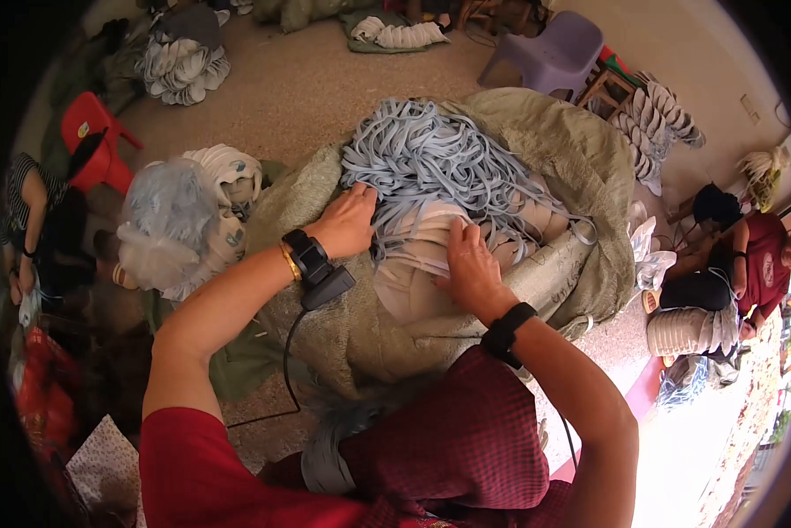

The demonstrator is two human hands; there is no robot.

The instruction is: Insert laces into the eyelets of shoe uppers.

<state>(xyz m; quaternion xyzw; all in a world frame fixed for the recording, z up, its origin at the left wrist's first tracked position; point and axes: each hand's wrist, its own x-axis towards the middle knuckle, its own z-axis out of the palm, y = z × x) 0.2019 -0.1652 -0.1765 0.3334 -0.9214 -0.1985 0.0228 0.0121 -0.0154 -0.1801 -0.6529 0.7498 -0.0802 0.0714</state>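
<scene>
A large olive woven sack [325,326] lies open in front of me. Inside it, a tangled heap of blue-grey flat laces [430,158] covers part of some stacked beige curved pieces [413,286], which look like shoe parts. My left hand [351,220] is at the left side of the heap, its curled fingertips partly hidden among the laces. On the right of the beige stack rests my right hand [476,271], thumb apart from the fingers. More beige pieces [540,216] show under the laces at the right.
Left of the sack stand bundled pale pieces [237,180] and a clear plastic bag [171,211]. A red chair [100,145] and a purple chair [549,53] stand farther off. One person [769,264] sits at the right, another [34,202] at the left. A black cable [291,370] hangs by my left arm.
</scene>
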